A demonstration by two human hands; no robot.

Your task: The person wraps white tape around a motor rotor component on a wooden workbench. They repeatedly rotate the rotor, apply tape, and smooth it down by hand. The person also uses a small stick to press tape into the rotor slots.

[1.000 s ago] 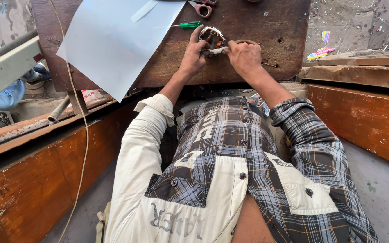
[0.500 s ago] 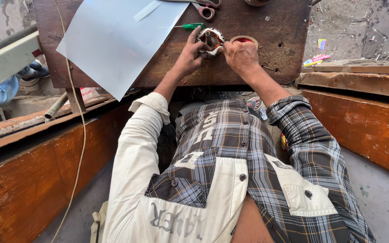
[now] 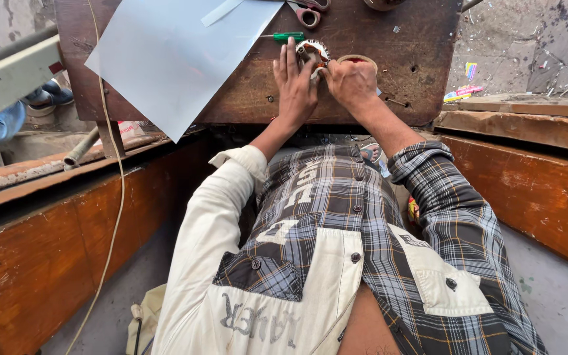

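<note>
Both hands met at the upper centre: the left hand [image 3: 295, 85] and right hand [image 3: 351, 82] pinched a small round copper-wound metal stator [image 3: 313, 51] on the dark wooden workbench [image 3: 244, 98], its winding apparently unfinished.

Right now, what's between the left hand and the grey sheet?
Head view: only bare dark wooden board lies between the left hand and the grey sheet.

The dark wooden bench [image 3: 231, 98] holds a big grey sheet [image 3: 172, 59], left of the fingers [image 3: 290, 56]. A green-handled tool [image 3: 287, 37] and scissors [image 3: 307, 13] lie just above them. A tape ring [image 3: 357, 60] sits by the right fingers.
</note>
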